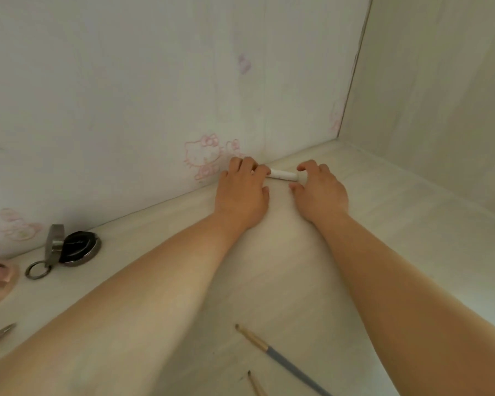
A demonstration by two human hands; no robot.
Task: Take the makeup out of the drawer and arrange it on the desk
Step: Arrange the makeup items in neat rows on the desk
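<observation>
- A small white tube (283, 174) lies on its side on the pale desk (383, 224), close against the back wall (126, 95), between the two hands
- Left hand (242, 192): fingers curled over the tube's left end, pinching it
- Right hand (320, 191): fingers bent, thumb and forefinger gripping the tube's right end
- Well apart, at left, an open black compact (79, 248) with a key ring (37, 270) beside it
- Near the front edge lie two brushes (280, 358), tips pointing away
</observation>
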